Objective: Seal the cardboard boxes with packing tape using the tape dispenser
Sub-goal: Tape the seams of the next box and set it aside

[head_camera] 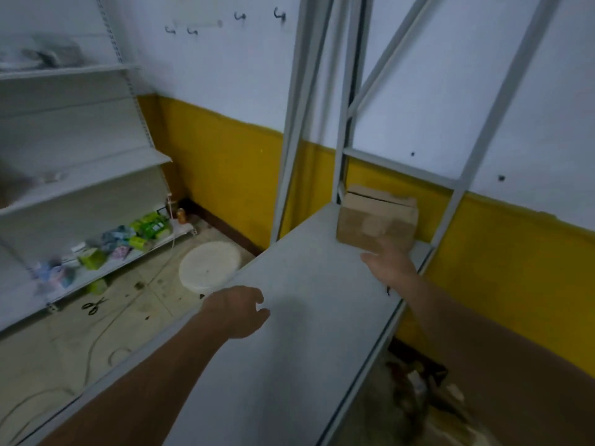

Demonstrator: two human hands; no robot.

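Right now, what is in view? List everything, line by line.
box: one, brown cardboard, far end of the shelf, a dark slit across its top
shelf: one, grey, centre, in a grey metal frame
rack: one, white, along the left wall
packets: several, green, blue and pink, on the rack's lowest level
scissors: one pair, black, on the floor by the rack
disc: one, white, round, on the floor beside the shelf
hooks: four, dark, high on the wall
left hand: over the shelf's left edge, fingers loosely curled, holds nothing
right hand: open, reaching to the box's lower front; contact unclear
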